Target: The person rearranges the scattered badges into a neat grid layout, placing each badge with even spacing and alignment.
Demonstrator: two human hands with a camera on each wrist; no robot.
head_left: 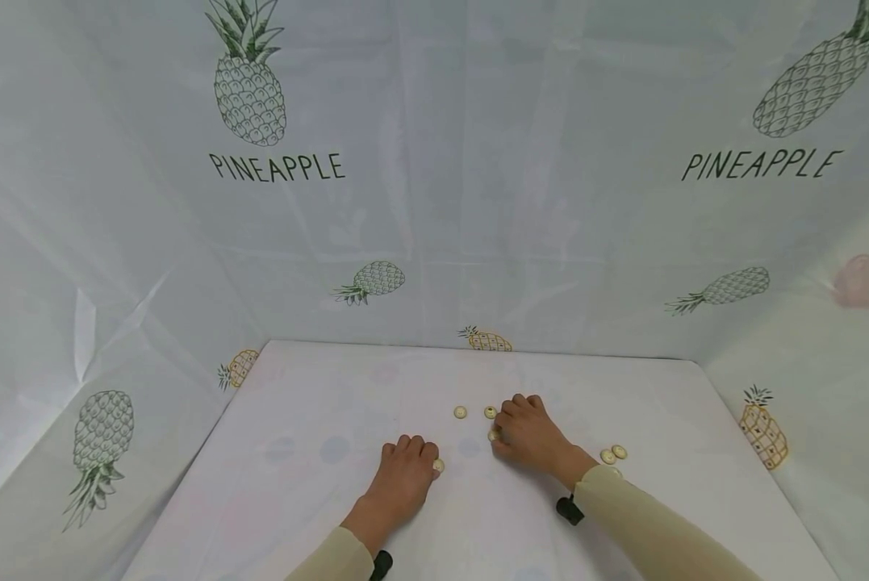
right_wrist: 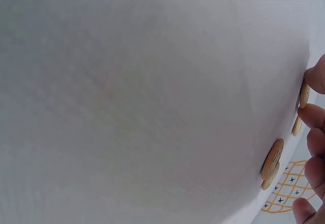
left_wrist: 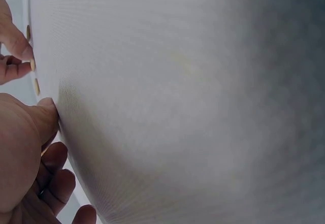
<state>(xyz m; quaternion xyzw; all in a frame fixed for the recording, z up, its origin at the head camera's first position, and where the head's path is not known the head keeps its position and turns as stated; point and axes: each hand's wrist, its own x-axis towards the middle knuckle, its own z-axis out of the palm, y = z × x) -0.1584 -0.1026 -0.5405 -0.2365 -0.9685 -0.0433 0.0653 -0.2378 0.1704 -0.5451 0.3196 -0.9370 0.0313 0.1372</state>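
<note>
Both hands work low at a white-covered table with small, pale round wooden discs that bear dark marks. My left hand [head_left: 403, 472] pinches one disc [head_left: 438, 466] between thumb and fingers; only its thin edge shows in the left wrist view. Farther right, my right hand [head_left: 530, 436] grips another disc [head_left: 494, 435] between thumb [right_wrist: 317, 75] and index finger. That disc [right_wrist: 304, 93] is seen edge-on against the cloth in the right wrist view. Just beyond the right fingertips lies a disc [head_left: 490, 411], and a second loose disc [head_left: 460, 411] is to its left.
Beside the right forearm sit two touching discs [head_left: 613, 454], with a third disc [head_left: 617, 472] partly hidden by the sleeve. The tabletop [head_left: 260, 484] meets white pineapple-printed sheets [head_left: 478, 202] at its back and sides. A dark wrist camera [head_left: 570, 510] hangs below the right wrist.
</note>
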